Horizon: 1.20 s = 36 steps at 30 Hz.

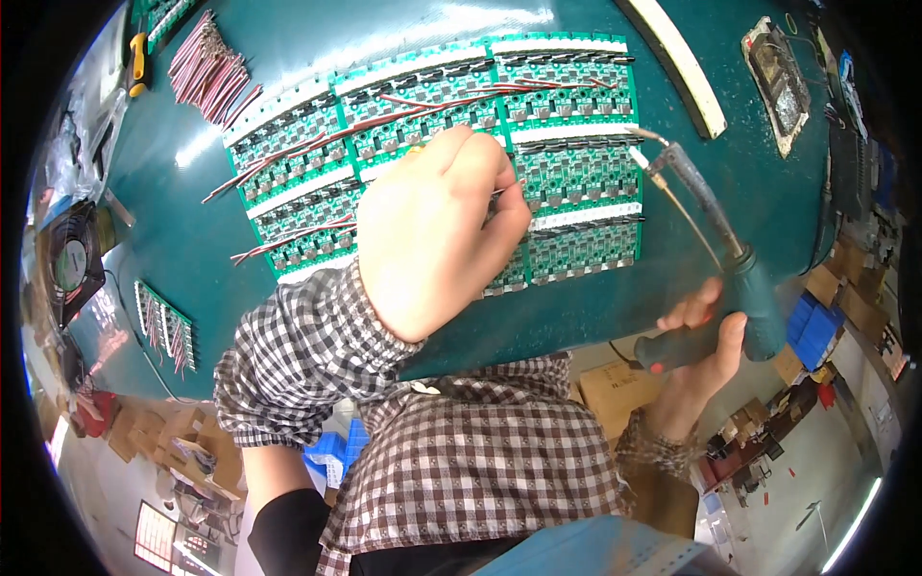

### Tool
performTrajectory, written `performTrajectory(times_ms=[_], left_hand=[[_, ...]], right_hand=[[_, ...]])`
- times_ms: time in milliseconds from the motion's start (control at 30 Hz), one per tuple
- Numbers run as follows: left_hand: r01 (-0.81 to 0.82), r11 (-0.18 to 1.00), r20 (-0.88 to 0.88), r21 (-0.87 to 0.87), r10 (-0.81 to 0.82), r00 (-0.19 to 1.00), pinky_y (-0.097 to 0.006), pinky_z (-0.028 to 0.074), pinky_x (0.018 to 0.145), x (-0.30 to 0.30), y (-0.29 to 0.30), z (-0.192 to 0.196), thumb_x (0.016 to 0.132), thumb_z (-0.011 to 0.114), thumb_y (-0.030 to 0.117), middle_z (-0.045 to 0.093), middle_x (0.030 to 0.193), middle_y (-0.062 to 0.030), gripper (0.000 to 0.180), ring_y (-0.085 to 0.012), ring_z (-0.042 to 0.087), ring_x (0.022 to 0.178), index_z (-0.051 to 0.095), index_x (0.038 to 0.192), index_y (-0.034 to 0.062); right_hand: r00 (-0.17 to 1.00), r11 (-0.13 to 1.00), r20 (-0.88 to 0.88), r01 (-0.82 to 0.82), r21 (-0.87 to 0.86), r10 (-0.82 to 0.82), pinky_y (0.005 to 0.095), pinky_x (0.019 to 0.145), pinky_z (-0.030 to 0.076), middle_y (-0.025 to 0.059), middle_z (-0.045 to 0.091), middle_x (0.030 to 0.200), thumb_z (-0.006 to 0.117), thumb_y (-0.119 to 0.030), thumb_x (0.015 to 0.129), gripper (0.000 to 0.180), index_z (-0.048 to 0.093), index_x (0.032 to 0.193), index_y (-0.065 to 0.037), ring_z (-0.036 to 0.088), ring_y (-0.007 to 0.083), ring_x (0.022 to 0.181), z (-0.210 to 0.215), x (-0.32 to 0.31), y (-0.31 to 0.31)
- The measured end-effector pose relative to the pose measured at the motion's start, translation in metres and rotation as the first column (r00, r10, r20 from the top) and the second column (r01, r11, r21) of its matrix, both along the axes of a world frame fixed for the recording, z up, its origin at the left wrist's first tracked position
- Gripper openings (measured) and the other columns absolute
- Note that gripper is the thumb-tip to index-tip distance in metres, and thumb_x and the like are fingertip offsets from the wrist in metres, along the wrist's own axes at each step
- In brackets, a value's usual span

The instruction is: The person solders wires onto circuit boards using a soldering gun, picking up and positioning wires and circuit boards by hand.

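Green circuit boards (576, 187), joined in a panel with rows of small parts and white strips, lie on the dark green table. Over the middle of them is my left hand (442, 230), its fingers closed in a pinch; what they hold is hidden. Thin red and black wires (370, 123) stretch across the boards, left and above that hand. My right hand (711, 360) is wrapped around the grip of a green pistol-shaped soldering iron (764, 307). Its bent metal tip and thin feed tube point up and left, near the right edge of the boards.
A bundle of red and white wires (208, 72) lies at the far left beside a yellow-handled tool (138, 65). A smaller board strip with wires (165, 326) and a black fan (75, 261) are at left. A pale curved bar (677, 67) and a worn metal holder (776, 86) lie far right.
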<state>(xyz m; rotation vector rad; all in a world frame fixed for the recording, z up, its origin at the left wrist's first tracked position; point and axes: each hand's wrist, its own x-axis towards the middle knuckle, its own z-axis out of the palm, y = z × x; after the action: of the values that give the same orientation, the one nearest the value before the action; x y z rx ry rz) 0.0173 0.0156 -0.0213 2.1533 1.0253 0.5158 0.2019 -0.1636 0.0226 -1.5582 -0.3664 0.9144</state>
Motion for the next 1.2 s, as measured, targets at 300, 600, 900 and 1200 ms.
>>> performTrajectory(times_ms=[300,600,900,1200], left_hand=[[0.299,0.916,-0.019,0.267,-0.305,0.952,-0.040,0.044,0.082,-0.027,-0.036,0.018,0.068,0.063,0.010,0.053,0.110,-0.0146,0.037,-0.0277,0.055,0.096,0.057,0.104,0.0012],[0.548,0.801,-0.220,0.243,-0.504,0.835,-0.050,0.027,0.104,-0.038,-0.051,0.006,0.074,0.064,0.030,0.047,0.128,-0.0068,0.049,-0.0242,0.039,0.125,0.056,0.115,0.0063],[0.026,0.974,0.124,0.225,-0.055,0.991,-0.033,0.046,0.072,-0.017,0.071,0.029,0.075,0.059,-0.001,0.060,0.087,-0.0111,0.019,-0.0268,0.058,0.081,0.058,0.093,0.0022],[-0.019,0.963,-0.029,0.269,0.028,0.999,-0.034,0.046,0.064,0.001,0.119,-0.022,0.076,0.061,0.010,0.054,0.079,-0.0093,0.011,-0.0244,0.057,0.071,0.057,0.084,0.0041]], right_hand=[[0.935,0.905,-0.310,-0.025,0.424,0.171,0.0502,0.104,0.025,0.0044,0.051,0.079,0.043,-0.046,0.090,0.047,0.050,0.097,0.000,0.056,0.0205,0.081,-0.041,0.015,0.044],[0.964,0.898,-0.202,-0.068,0.435,0.171,0.0500,0.108,0.017,0.0051,0.054,0.077,0.050,-0.040,0.088,0.045,0.049,0.105,0.002,0.058,0.0200,0.077,-0.046,-0.011,0.050],[0.972,0.902,-0.181,-0.060,0.428,0.151,0.0515,0.105,0.023,0.0049,0.052,0.077,0.048,-0.040,0.089,0.041,0.051,0.099,0.000,0.057,0.0198,0.077,-0.030,0.010,0.042],[0.977,0.908,-0.148,-0.080,0.411,0.153,0.0503,0.101,0.029,0.0022,0.047,0.077,0.042,-0.043,0.092,0.041,0.050,0.093,-0.003,0.051,0.0174,0.075,-0.023,0.020,0.025]])
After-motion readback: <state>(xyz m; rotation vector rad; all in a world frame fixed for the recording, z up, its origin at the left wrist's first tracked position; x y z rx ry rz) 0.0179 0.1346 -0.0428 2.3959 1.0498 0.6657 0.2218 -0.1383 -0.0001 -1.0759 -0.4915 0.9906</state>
